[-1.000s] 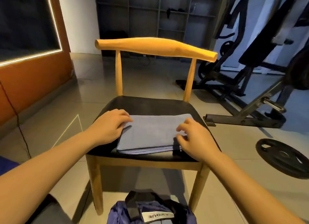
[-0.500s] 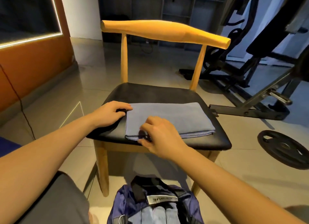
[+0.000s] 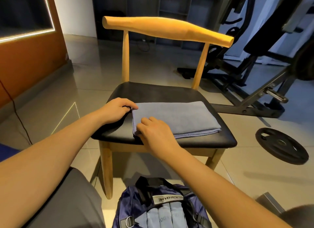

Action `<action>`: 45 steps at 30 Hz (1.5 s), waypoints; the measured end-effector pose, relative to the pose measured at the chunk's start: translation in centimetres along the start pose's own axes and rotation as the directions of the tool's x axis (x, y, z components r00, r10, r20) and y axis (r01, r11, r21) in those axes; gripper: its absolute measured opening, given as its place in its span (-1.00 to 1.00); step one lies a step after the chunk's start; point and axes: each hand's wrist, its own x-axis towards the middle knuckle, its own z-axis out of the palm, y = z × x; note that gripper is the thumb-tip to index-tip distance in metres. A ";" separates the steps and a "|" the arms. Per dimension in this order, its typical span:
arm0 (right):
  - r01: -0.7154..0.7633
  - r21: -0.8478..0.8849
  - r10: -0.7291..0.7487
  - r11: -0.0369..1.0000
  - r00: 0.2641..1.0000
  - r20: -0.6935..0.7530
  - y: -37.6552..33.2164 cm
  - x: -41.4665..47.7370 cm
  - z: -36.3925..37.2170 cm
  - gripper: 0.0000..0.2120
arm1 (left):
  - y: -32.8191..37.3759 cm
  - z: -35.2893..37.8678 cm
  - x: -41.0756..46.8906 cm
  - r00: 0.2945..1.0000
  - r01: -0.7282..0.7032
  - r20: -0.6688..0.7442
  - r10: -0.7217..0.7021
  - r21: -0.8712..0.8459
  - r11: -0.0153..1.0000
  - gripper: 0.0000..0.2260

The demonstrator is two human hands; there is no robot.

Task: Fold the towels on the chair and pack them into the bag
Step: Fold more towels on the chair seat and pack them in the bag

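Note:
A grey-blue towel [image 3: 183,117], folded into a flat rectangle, lies on the black seat of a wooden chair [image 3: 153,93]. My left hand [image 3: 117,110] pinches the towel's far left corner. My right hand [image 3: 154,130] has its fingers curled over the towel's near left corner and grips it at the seat's front. A dark blue bag [image 3: 161,205] stands open on the floor in front of the chair, between my arms, with folded blue towels showing inside it.
A black weight plate [image 3: 280,144] lies on the tiled floor to the right. Behind it stands a dark gym machine frame [image 3: 254,84]. An orange wall with a lit strip [image 3: 25,45] runs along the left. My knee in grey shorts [image 3: 68,202] is at lower left.
My right hand crossed from the towel's right end to its near left corner. The left hand stayed at the far left corner. The camera tilted down, showing more of the bag.

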 end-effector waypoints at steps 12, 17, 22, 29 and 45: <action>-0.526 0.695 0.615 0.489 0.773 0.152 1.0 -1.4 -0.4 -0.82 | -0.3 -0.1 1.3 0.987 -0.162 0.002 0.162 -0.026 0.987 -0.74; -0.522 0.807 0.764 0.276 0.629 0.145 2.0 -1.8 -0.5 -0.88 | -0.4 0.1 2.4 0.987 -0.161 -0.023 0.159 -0.174 0.972 -0.88; -0.496 0.840 0.780 0.219 0.607 0.154 2.5 -2.9 -1.5 -0.79 | -0.3 -0.5 3.4 0.998 -0.045 0.031 0.064 -0.424 0.905 -0.89; -0.618 0.740 0.772 0.266 0.597 0.221 1.9 -2.5 -1.8 -0.77 | 1.2 -0.5 4.5 0.989 0.020 0.130 0.064 -0.558 0.830 -0.82; -0.712 0.625 0.774 0.321 0.577 0.261 2.2 -1.8 -0.9 -0.69 | 3.2 0.6 6.2 0.981 0.111 0.195 0.002 -0.564 0.818 -0.72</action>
